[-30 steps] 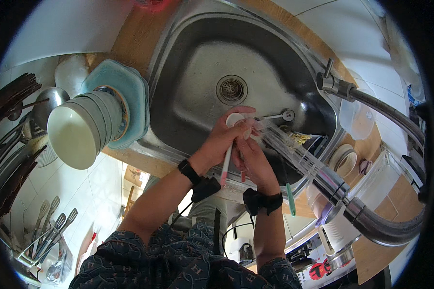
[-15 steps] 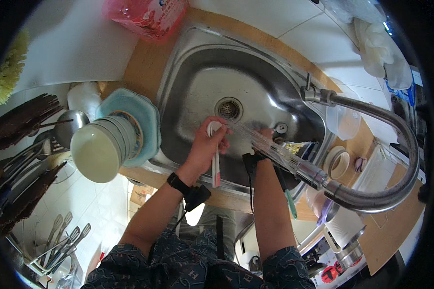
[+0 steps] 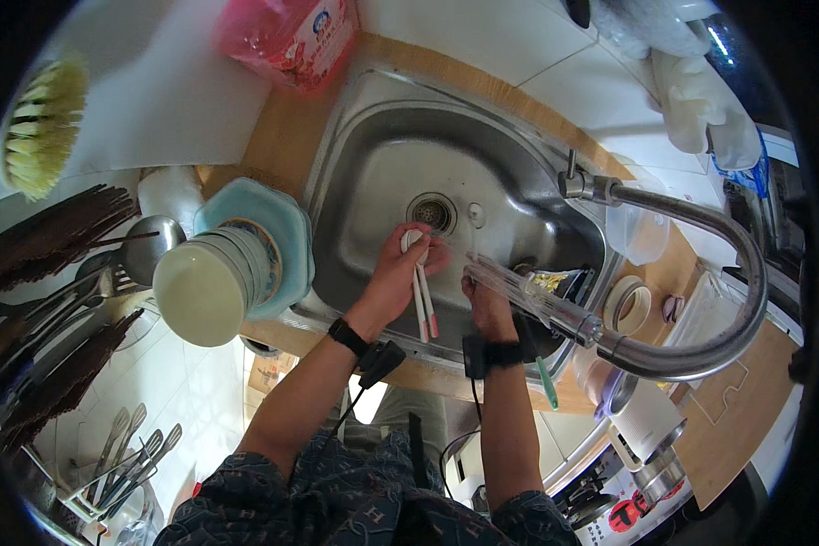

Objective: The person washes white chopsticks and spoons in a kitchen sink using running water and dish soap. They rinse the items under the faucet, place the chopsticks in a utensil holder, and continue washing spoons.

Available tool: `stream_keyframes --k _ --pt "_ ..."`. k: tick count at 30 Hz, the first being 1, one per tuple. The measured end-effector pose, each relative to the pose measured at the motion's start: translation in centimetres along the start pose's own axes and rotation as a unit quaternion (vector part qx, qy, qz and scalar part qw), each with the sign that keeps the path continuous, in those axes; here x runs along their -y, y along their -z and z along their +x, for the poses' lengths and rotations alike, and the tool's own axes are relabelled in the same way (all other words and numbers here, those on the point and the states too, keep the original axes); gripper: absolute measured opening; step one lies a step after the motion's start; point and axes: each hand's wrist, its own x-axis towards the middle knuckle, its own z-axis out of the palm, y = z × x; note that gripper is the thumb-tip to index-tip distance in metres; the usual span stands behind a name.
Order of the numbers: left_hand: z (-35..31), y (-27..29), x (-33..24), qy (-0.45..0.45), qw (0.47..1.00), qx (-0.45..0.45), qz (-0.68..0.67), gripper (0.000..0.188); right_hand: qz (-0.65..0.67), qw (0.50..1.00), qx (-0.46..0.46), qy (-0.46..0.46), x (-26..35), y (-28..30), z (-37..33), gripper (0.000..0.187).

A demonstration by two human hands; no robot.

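My left hand (image 3: 400, 270) is closed around two white spoons (image 3: 420, 296) over the sink, near the drain. Their handles point down toward me and end in pink tips. Water from the clear spout (image 3: 523, 289) runs toward this hand. My right hand (image 3: 489, 308) is beside the spout, fingers curled. The spout and stream partly cover it, so I cannot make out what it holds, if anything. A small round, pale object (image 3: 475, 216) lies on the sink floor right of the drain (image 3: 432, 214).
Stacked bowls (image 3: 200, 291) and a light-blue dish (image 3: 298, 246) stand left of the steel sink (image 3: 337, 164). The curved faucet (image 3: 746, 273) arches over the right side. A green handle (image 3: 547, 382) sticks out over the near right rim. A pink container (image 3: 309, 55) is at the back.
My right hand has drawn back toward me. The round object now lies farther left, by the drain. The spoon handles in my left hand have spread and shifted right.
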Motion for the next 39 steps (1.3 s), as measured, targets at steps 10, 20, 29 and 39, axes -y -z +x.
stream_keyframes --k 10,20,29,39 --pt "1.0 -3.7 -0.6 0.016 0.999 0.000 0.041 0.033 -0.029 0.976 0.111 -0.184 19.2 -0.1 -2.8 0.032" --pt "0.2 -5.9 -2.1 -0.062 0.993 0.004 0.102 0.022 0.002 0.999 0.042 0.010 19.0 5.9 12.6 0.059" --pt "-2.5 -7.3 -4.0 -0.165 0.945 0.011 0.283 0.032 0.123 0.985 -0.120 -0.012 19.9 3.7 13.0 0.056" --pt "-3.4 -7.6 -4.9 -0.311 0.759 0.108 0.562 0.039 0.280 0.947 0.051 -0.149 17.6 -2.3 1.8 0.045"
